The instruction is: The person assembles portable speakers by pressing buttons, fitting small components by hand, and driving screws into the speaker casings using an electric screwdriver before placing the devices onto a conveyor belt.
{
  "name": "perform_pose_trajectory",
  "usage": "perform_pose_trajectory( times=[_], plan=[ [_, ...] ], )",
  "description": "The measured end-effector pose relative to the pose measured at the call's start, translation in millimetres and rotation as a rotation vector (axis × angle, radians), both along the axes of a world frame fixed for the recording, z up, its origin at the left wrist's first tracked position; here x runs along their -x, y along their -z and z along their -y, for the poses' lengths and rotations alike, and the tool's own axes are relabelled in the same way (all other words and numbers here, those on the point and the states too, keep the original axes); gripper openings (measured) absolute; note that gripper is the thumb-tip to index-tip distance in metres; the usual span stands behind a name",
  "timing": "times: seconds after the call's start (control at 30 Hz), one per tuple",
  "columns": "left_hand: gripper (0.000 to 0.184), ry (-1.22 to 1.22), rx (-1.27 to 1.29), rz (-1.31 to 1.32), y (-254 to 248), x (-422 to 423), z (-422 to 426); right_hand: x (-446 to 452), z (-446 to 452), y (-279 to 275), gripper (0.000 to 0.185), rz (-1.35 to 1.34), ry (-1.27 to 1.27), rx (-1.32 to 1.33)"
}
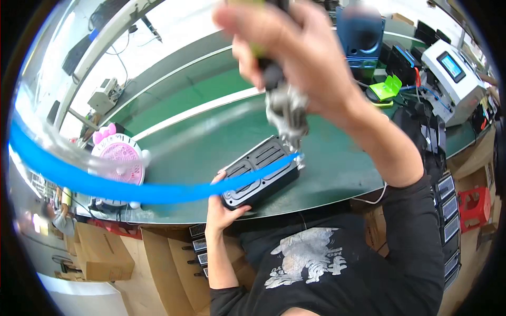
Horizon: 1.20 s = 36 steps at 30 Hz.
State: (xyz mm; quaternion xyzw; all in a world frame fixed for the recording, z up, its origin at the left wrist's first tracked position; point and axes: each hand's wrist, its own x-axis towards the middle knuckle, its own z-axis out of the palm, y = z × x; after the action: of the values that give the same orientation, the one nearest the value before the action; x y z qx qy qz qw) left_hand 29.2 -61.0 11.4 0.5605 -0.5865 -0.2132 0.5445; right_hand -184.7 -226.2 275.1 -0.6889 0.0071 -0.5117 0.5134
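My left hand grips the near left end of a black rectangular casing, which lies tilted on the green table with its ribbed, recessed face up. My right hand, raised and blurred, is wrapped round the handle of a power screwdriver. Its metal nose points down at the casing's right end. Whether the tip touches the casing I cannot tell. A blue hose sweeps from the left across the casing to the tool's nose, hiding part of the casing.
A pink and white fan stands left on the green bench. On the right are a white machine with a screen, a bright green box and a blue speaker-like unit. Cardboard boxes and several black panelled units sit below.
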Motion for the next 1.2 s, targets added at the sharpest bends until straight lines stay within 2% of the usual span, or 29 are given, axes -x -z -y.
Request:
perform_pose_trajectory(
  times=[0.03, 0.13, 0.17, 0.27, 0.43, 0.67, 0.8, 0.97, 1.07, 1.13, 1.2],
  plan=[
    [0.108, 0.018, -0.031, 0.022, -3.8, 1.7, 6.5, -3.9, 3.1, -13.8, 0.040, 0.077, -0.063, 0.043],
    [0.106, 0.046, -0.083, 0.001, -9.9, 13.0, 17.6, -9.2, 12.2, -51.1, 0.048, -0.016, -0.022, 0.205],
    [0.105, 0.052, -0.064, 0.041, -9.2, 13.5, 21.8, -18.3, 11.1, -50.0, 0.050, 0.026, -0.025, 0.175],
    [0.104, 0.048, -0.044, 0.056, -7.5, 16.6, 27.9, -36.3, 14.5, -45.6, 0.051, 0.087, -0.007, 0.186],
    [0.104, 0.058, -0.023, 0.040, -12.6, 22.0, 26.4, -45.3, 18.1, -27.7, 0.049, -0.034, -0.036, 0.008],
    [0.105, 0.072, -0.007, 0.024, -9.5, 21.1, 26.4, -60.0, 26.9, 1.0, 0.045, 0.000, -0.082, -0.034],
    [0.104, 0.056, 0.008, 0.066, -5.4, 18.5, 25.3, -70.2, 28.4, 30.3, 0.040, -0.035, -0.217, -0.191],
    [0.105, 0.074, 0.014, 0.009, -6.3, 20.8, 28.4, -66.4, 24.7, 28.3, 0.036, -0.032, -0.130, -0.096],
    [0.105, 0.058, -0.017, 0.038, -8.0, 21.4, 27.1, -66.9, 23.8, 27.3, 0.041, -0.031, -0.033, -0.004],
    [0.106, 0.092, -0.015, 0.025, -8.3, 20.3, 30.0, -59.5, 21.1, 7.1, 0.043, 0.001, 0.004, 0.061],
    [0.107, 0.072, -0.021, 0.013, -8.2, 22.0, 28.3, -46.3, 15.9, -29.2, 0.043, 0.047, -0.066, 0.155]
  ],
)
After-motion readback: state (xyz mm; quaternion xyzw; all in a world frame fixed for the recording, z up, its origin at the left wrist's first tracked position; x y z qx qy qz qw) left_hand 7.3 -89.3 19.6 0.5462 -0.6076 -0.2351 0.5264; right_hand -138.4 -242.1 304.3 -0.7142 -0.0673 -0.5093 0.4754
